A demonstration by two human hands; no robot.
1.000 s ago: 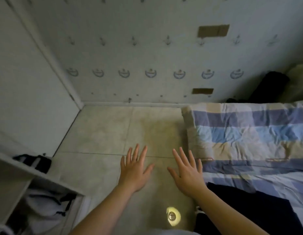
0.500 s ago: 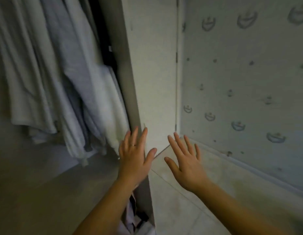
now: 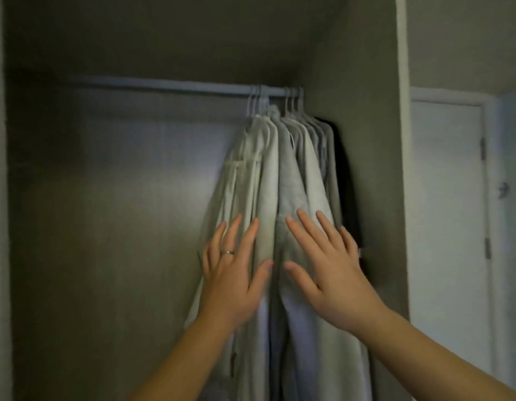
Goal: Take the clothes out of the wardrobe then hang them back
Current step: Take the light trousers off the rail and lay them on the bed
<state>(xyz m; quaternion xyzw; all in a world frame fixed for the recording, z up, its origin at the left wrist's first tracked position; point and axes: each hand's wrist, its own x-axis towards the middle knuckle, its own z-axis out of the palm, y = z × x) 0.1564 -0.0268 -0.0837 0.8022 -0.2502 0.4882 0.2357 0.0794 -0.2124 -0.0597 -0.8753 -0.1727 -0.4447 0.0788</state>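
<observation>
I am looking into the open wardrobe (image 3: 135,198), which fills most of the view, with its rail (image 3: 164,83) running across near the top. Past the right end of the rail, beyond the wardrobe's side wall (image 3: 366,111), stands a pale closed door (image 3: 447,227).

The clothes (image 3: 280,169) hang from the rail, all bunched at its right end and pressed close together. They are mostly pale grey and off-white and fall straight down below the rail. One dark garment (image 3: 345,175) hangs last in the row, at the very right end of the rail and next to the side wall.

Both hands are raised below the rail, in front of the pale clothes. The left hand (image 3: 233,273) is spread flat with straight fingers and holds nothing. The right hand (image 3: 332,273) is just beside it, also flat with its fingers splayed and gripping nothing. Their thumbs nearly meet. I cannot tell whether the palms actually touch the cloth.

White hangers (image 3: 280,102) hook over the right end of the rail in a tight cluster. A thin ring (image 3: 227,252) sits on one finger of the left hand.
</observation>
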